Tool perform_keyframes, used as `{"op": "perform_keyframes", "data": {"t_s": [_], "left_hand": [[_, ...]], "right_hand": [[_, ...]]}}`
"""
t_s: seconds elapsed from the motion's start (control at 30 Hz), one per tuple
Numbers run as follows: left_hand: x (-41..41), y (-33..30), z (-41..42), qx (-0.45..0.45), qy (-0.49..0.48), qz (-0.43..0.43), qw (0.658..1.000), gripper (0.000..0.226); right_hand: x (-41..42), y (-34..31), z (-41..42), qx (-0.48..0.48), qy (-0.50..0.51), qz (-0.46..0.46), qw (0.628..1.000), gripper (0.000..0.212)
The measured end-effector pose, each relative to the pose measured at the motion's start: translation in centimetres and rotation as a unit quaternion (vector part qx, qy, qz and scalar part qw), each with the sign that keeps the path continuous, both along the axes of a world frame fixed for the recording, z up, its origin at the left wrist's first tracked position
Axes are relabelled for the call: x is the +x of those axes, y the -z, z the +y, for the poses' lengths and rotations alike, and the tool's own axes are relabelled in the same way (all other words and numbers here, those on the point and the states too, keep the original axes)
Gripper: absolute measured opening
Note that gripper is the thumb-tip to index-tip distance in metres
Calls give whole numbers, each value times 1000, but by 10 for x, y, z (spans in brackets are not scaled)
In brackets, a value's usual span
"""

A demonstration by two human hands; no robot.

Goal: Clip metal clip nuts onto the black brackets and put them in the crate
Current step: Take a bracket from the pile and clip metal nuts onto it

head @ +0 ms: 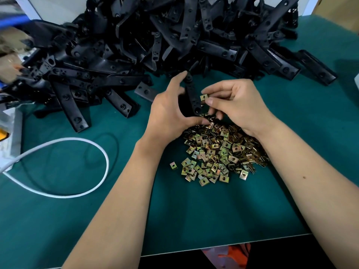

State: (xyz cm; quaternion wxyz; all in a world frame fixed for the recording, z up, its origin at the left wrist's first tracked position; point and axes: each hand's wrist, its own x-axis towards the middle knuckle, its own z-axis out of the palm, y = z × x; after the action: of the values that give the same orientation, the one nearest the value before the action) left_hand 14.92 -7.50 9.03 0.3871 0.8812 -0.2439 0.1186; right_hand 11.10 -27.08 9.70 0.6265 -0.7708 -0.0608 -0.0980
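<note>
Holding one black bracket (191,98) upright with the left hand (169,107), fingers curled round it to keep it steady. Pinching a clip nut (204,97) in the right hand (235,103), right beside the bracket, ready for pushing on. Working over the nut pile (219,150).

black brackets (174,35), brassy (iridescent) clip nuts (217,150)

A white cable (81,167) loops over my green table mat (194,220) at eight o'clock. Blurred white boxes (11,133) sit at nine o'clock, at the mat's edge.
</note>
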Motion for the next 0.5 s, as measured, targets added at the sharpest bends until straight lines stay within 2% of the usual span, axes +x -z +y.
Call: {"op": "perform_keyframes", "data": {"t_s": [0.5], "left_hand": [[-1,0,-1,-23,-9,-8,1000,125]], "right_hand": [[-2,-2,3,38,-7,-11,999,17]]}}
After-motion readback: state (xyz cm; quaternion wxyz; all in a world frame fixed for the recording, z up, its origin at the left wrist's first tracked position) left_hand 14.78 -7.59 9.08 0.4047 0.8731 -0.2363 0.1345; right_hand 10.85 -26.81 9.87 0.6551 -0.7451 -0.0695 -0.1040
